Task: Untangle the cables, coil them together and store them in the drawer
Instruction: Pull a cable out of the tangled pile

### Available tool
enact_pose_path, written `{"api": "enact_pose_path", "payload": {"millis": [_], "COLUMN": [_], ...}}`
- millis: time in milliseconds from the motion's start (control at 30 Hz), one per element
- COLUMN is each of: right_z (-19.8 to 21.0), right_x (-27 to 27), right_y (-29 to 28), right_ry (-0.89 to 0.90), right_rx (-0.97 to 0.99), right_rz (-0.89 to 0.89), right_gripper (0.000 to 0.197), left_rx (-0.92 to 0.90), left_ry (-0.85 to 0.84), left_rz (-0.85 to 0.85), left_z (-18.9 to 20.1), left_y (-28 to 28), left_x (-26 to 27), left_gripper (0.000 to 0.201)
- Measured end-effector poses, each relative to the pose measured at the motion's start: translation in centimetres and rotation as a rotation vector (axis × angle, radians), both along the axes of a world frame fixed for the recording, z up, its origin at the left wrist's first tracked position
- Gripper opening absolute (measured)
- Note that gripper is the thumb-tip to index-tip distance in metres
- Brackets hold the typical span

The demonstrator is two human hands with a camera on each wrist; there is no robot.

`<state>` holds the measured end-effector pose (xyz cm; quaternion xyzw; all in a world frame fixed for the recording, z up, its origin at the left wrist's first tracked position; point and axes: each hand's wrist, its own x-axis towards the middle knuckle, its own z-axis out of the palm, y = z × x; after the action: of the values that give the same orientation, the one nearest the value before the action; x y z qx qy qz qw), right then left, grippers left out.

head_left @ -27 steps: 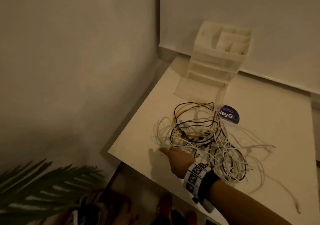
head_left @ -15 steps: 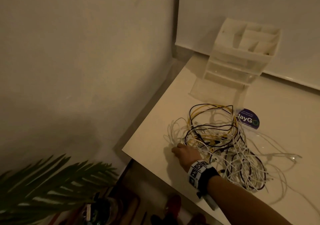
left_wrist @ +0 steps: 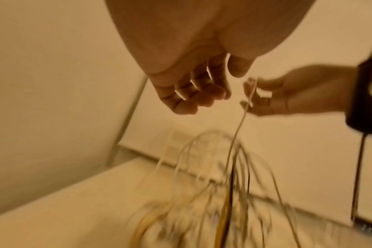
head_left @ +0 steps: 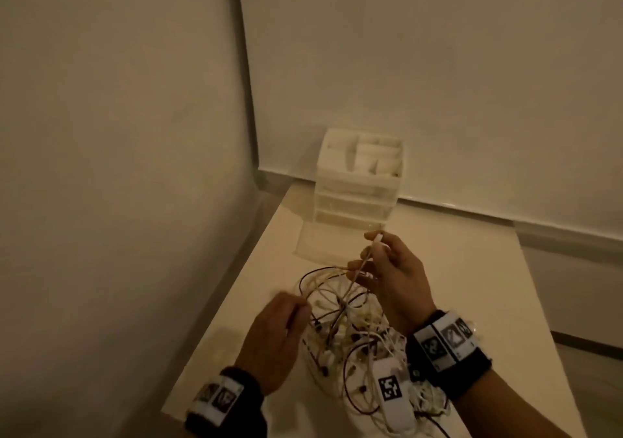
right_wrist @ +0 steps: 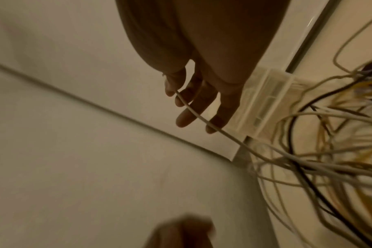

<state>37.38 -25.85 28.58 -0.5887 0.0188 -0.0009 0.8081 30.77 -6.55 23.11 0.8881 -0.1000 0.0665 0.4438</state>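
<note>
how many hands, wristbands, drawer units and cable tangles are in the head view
hands: 2, left hand and right hand
wristbands: 2
drawer units: 1
cable tangles: 1, its white cable pinched by the right hand; single cables too tangled to count
total: 6

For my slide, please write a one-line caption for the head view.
Right hand lifts one white cable from the tangled pile of cables before the white plastic drawer unit.

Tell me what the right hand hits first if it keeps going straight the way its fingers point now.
Probably the drawer organizer. The right hand, pinching a white cable, points away from the person toward it, with nothing visible between them. Depth is unclear; it could pass to the organizer's left.
</note>
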Motion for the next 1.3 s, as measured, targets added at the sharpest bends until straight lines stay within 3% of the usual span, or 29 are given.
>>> {"api": "enact_pose_path", "payload": {"millis": [33,133,233,333,500,633,733,833,900,1000,1133,1200,1300], "right_z": [1.1,3.6,4.8,4.7,2.4,0.1,-2.0,-3.5,-3.6,-2.7,0.7,2.7,4.7], "right_x": [0.3,0.6,-0.1,-1.0,-1.8,-1.6,-1.4,-1.3,-1.0,-0.5,-0.3,-0.3,-0.7], "right_y": [-1.0,-3.6,-5.0,-5.9,-7.6,-8.0,-7.5,-7.5,-7.9,-8.8,-9.7,-9.7,-9.8], "right_ry": [-0.009,-0.043,-0.071,-0.077,-0.094,-0.189,-0.244,-0.227,-0.186,-0.151,-0.201,-0.264,-0.326], "right_rx": [0.034,0.069,0.119,0.119,0.188,-0.054,-0.306,-0.441,-0.427,-0.339,-0.281,-0.321,-0.342], "right_rz": [-0.019,-0.111,-0.163,-0.19,-0.191,-0.07,0.026,0.012,-0.03,-0.104,-0.093,-0.082,-0.067], "right_gripper": [0.021,0.015,0.01,0.015,0.012,0.005,0.016,0.023,0.025,0.029,0.03,0.027,0.027], "left_rx": [-0.04,-0.141,-0.277,-0.495,-0.66,-0.701,-0.81,-0.767,-0.673,-0.338,0.084,0.085,-0.121], "left_ry": [-0.111,-0.202,-0.133,0.007,0.099,0.0,-0.165,-0.287,-0.302,-0.298,-0.136,-0.116,-0.192], "left_rz": [-0.035,-0.105,-0.283,-0.381,-0.313,-0.315,-0.289,-0.234,-0.247,-0.271,-0.323,-0.324,-0.293], "left_z": [2.0,6.9,10.1,10.5,9.1,12.6,17.2,20.4,20.3,17.0,11.8,10.6,10.0], "left_y": [-1.4,-5.4,-9.9,-13.7,-16.3,-16.3,-14.7,-12.3,-11.0,-10.2,-11.2,-12.5,-13.5], "left_x": [2.4,7.4,9.0,8.4,8.9,10.3,12.1,13.6,13.4,11.7,9.1,8.2,7.9], "left_gripper": [0.013,0.032,0.039,0.031,0.023,0.026,0.024,0.026,0.024,0.019,0.019,0.017,0.016]}}
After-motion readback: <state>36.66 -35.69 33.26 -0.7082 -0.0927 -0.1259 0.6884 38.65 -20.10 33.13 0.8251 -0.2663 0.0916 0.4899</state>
